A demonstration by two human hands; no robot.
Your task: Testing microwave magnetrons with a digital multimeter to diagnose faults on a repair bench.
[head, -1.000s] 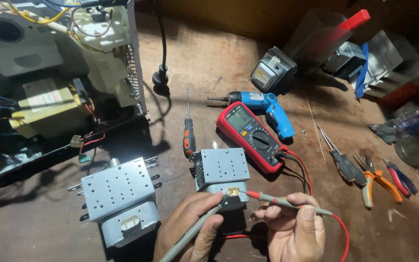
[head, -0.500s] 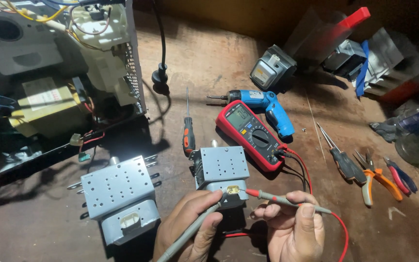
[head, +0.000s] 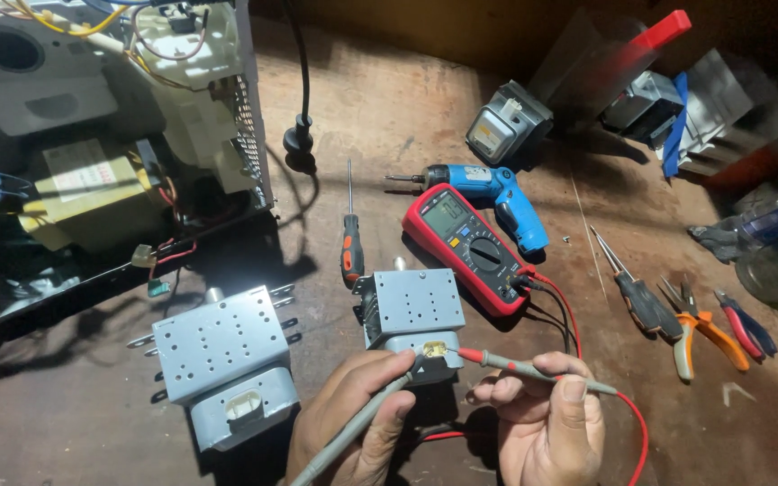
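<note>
A grey metal magnetron (head: 410, 310) stands on the wooden bench in front of me. My left hand (head: 353, 423) holds a grey-black test probe (head: 362, 423) with its tip at the magnetron's terminal (head: 434, 348). In my right hand (head: 547, 418) is a red-tipped probe (head: 533, 367), its point on the same terminal from the right. Red and black leads run to a red multimeter (head: 470, 243) lying just behind the magnetron.
A second magnetron (head: 222, 360) sits to the left. An opened microwave chassis (head: 92, 153) fills the far left. An orange-handled screwdriver (head: 350, 243), blue cordless driver (head: 497, 193), pliers (head: 704, 328) and another screwdriver (head: 632, 288) lie around; a third magnetron (head: 506, 126) is at the back.
Both hands keep the probes on the terminal; only a slight shift of the fingers and the camera.
</note>
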